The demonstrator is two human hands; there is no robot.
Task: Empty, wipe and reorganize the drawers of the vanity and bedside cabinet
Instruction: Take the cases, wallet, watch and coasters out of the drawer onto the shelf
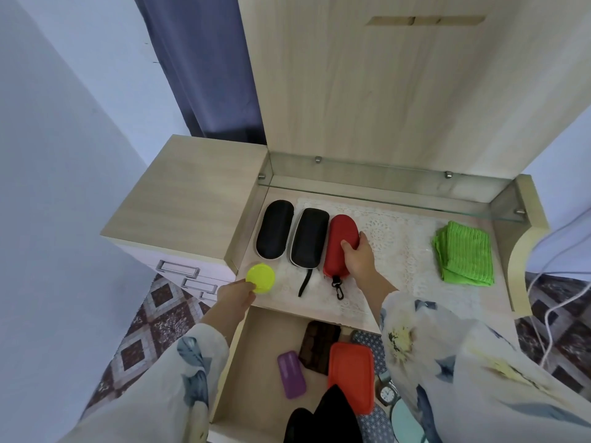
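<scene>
Right hand [359,255] grips the red zip case [339,247] from its right side, fingers curled over the top, thumb side hidden under the case edge; the case lies flat on the lace doily [396,241] on the vanity top [489,302], its black clip pointing back toward the wrist. Just left of this hand, the grey-trimmed black case [309,238] touches or nearly touches the red one; further left lies the plain black case [275,230], a narrow gap between the two. Well to the right of the hand sits a folded green cloth [463,254]. Beyond the fingertips a glass shelf [383,195] runs across the back. Left hand [235,295] holds the yellow round lid [260,278] by its near edge, fingers closed on it, at the vanity top's front left corner; cannot tell if the lid rests on the surface or is lifted. Left of that hand stands the bedside cabinet [185,193], its drawers closed. Below both wrists the vanity drawer [236,362] is pulled open and not emptied: a purple case [291,374], a brown patterned case [319,346], an orange case [350,375], a watch [388,393] partly under the right sleeve, and something black at the near edge, unclear what.
</scene>
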